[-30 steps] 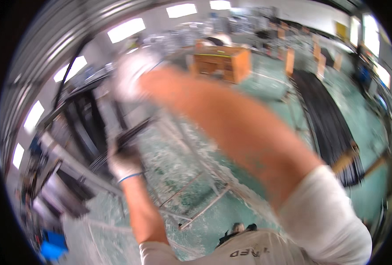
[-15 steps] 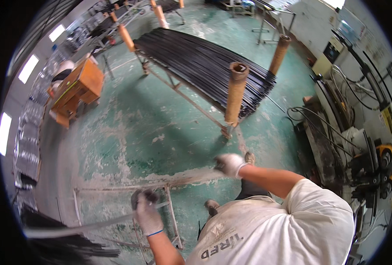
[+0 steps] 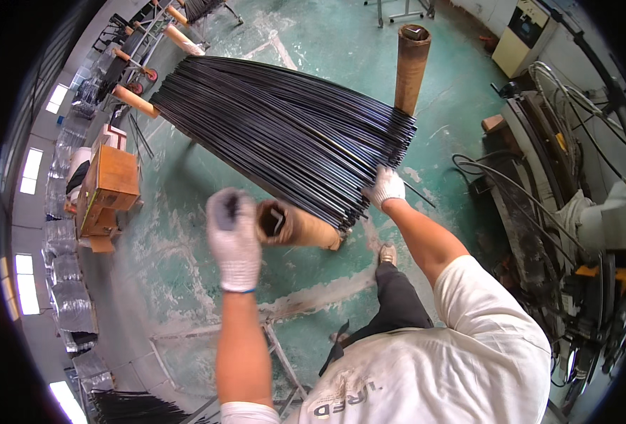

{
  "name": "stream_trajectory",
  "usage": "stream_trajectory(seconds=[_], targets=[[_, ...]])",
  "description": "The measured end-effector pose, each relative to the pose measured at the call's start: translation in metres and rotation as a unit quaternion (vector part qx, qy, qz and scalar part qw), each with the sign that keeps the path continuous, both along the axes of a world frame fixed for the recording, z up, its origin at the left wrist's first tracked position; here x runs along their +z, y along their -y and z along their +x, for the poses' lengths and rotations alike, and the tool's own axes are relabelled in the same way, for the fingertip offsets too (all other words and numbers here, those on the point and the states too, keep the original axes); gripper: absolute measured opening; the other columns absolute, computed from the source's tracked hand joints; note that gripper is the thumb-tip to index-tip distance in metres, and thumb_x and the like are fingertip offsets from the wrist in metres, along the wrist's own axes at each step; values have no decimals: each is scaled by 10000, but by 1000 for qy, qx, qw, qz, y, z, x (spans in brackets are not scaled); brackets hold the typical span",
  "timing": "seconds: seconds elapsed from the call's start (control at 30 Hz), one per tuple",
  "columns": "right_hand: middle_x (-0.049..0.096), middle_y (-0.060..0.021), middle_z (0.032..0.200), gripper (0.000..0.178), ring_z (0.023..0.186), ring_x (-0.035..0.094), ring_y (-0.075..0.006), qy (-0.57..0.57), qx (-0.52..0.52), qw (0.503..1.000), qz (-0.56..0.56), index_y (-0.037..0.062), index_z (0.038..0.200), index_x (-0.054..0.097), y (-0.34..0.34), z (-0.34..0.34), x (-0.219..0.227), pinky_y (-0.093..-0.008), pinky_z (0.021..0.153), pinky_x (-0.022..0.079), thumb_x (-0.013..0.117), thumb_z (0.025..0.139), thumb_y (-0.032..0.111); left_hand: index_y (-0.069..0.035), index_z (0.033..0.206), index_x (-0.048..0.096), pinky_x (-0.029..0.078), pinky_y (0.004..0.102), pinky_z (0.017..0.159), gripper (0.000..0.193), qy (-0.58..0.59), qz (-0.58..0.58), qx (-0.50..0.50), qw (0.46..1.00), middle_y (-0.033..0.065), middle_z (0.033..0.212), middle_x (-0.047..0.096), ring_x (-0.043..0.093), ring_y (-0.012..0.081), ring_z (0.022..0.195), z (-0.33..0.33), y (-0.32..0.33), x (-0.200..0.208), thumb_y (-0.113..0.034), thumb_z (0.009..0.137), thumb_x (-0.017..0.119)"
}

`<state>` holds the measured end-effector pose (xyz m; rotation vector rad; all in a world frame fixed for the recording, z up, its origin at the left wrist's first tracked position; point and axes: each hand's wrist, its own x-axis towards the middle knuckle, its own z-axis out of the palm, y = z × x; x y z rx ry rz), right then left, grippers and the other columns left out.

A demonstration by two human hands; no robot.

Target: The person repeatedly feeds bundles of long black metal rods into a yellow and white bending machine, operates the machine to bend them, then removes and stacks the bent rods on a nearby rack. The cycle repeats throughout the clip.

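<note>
A wide layer of long black rods [image 3: 277,131] lies on a low rack, their near ends fanned out at the right. My right hand [image 3: 385,188], in a white knit glove with dark fingers, is closed around rod ends at the near right corner. The exact number in its grip is hidden. My left hand [image 3: 234,233], gloved the same way, is raised in front of me, left of a brown tube post [image 3: 309,227] at the rack's near corner. Its fingers look curled but are smeared by motion, and no rod shows in them.
Another brown tube post [image 3: 412,71] stands at the rack's right corner. An orange-brown wooden cabinet [image 3: 111,180] is at left. Machinery with loose cables [image 3: 532,184] lines the right side. A metal frame [image 3: 281,353] lies low by my left arm, near more black rods [image 3: 133,408].
I have come closer to the rack. My right hand has reached forward onto the rod ends. My left hand has risen, and the long grey strip beside it no longer shows.
</note>
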<state>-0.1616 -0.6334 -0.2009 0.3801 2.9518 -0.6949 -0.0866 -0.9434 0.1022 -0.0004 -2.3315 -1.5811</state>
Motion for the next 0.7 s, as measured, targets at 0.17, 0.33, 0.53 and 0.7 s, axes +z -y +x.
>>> stream_trajectory(seconds=[0.17, 0.33, 0.53, 0.7], targets=[[619, -168, 1462, 1063, 1361, 594, -338, 22, -8, 998, 66, 11, 1511, 542, 1, -101, -39, -486, 1134, 508, 959, 735, 605, 5, 1119, 745, 616, 408, 823, 197, 29, -273, 61, 960, 175, 994, 769, 767, 315, 868, -42, -87, -14, -149, 1005, 786], [757, -169, 1254, 765, 1216, 721, -340, 59, 37, 997, 43, 35, 1269, 722, 16, -140, -38, -471, 1051, 587, 957, 796, 590, 35, 1092, 758, 596, 380, 828, 170, 126, -215, 90, 964, 155, 968, 761, 727, 247, 855, -56, -79, -14, -96, 985, 760], [805, -209, 1271, 514, 1184, 791, -371, 153, 122, 980, -28, 44, 1228, 803, 12, -155, -44, -483, 1021, 643, 834, 956, 478, 40, 1083, 759, 597, 389, 820, 170, 129, -237, 102, 957, 169, 975, 762, 736, 280, 858, -64, -80, -12, -94, 978, 762], [834, -203, 1216, 287, 1144, 817, -367, 188, 170, 967, 24, 101, 1138, 876, 1, -182, -36, -486, 964, 665, 770, 974, 311, 32, 1093, 752, 575, 350, 848, 165, 137, -213, 116, 960, 110, 964, 746, 687, 186, 880, -60, -79, -7, -102, 997, 753]])
